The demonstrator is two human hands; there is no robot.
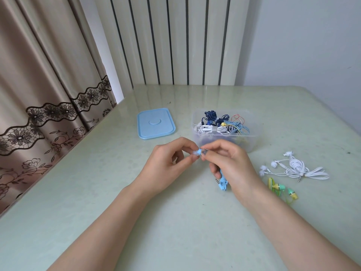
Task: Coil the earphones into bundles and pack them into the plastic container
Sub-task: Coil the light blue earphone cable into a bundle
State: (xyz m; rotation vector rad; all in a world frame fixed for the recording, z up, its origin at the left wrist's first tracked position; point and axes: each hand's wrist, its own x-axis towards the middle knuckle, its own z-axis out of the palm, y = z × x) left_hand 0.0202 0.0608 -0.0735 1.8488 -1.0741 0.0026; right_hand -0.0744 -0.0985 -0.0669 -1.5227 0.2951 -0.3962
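Earphones in light blue [222, 181] are held above the worktop [175, 222], already wound into a bundle whose long axis hangs roughly downward from the right hand [228, 165], plug end lowest. The right hand's fingers curl round the upper coil, while the left hand [170, 163] pinches the blue earbud [198, 152] between fingertips, just where the two hands meet. The plastic container [222, 132] stands directly behind the hands, slightly right, so the right hand is nearer to it. Inside lie dark blue, white and pale blue bundles, some banded. Its blue lid [156, 123] rests to the left. Loose white earphones [295, 167] and a yellow-green pair [283, 189] wait at the right.
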